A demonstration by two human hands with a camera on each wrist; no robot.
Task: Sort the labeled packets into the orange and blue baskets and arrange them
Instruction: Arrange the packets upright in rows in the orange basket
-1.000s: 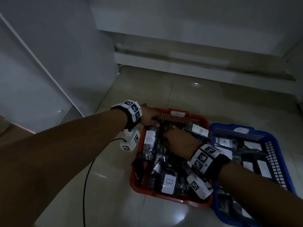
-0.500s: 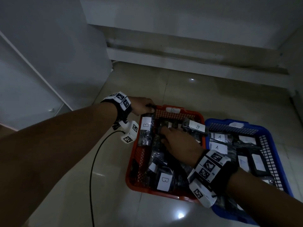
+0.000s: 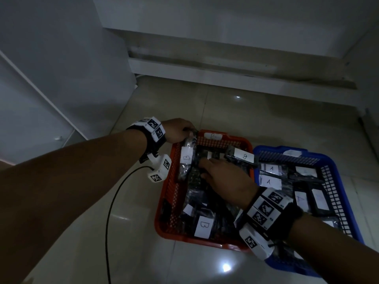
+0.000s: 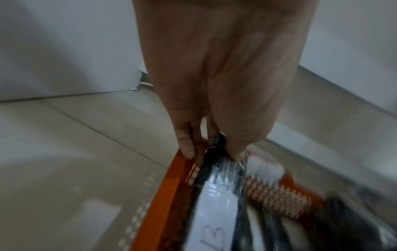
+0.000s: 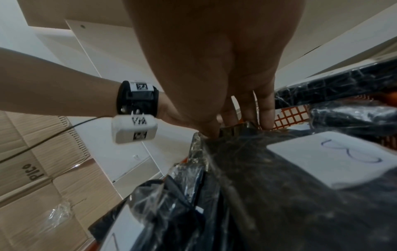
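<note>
Cardboard boxes [image 5: 43, 178] stand at far left in the right wrist view, beside white cabinet panels [image 3: 51, 78]. A black cable [image 3: 114, 201] trails over the tiled floor [image 3: 225, 111] from the left wrist. The left hand [image 3: 177, 130] pinches the far end of a clear-wrapped dark packet [image 3: 187, 158] labeled B between thumb and fingers [image 4: 185, 144], at the far left corner of the orange basket [image 3: 168, 193]; this held packet leans on the basket's left wall. The orange basket sits on the floor, filled with dark packets, several showing B labels, such as one [image 3: 203, 226] at the near edge and another [image 3: 243, 157] propped on the right rim. The right hand [image 3: 227, 177] lies palm down on the pile in the middle of this basket, fingers extended toward the far wall; their tips seem tucked between packets, though the dim light makes it hard to say whether they grip anything. The blue basket [image 3: 336, 181] touches the orange one on the right and holds packets labeled A [image 3: 268, 181].
</note>
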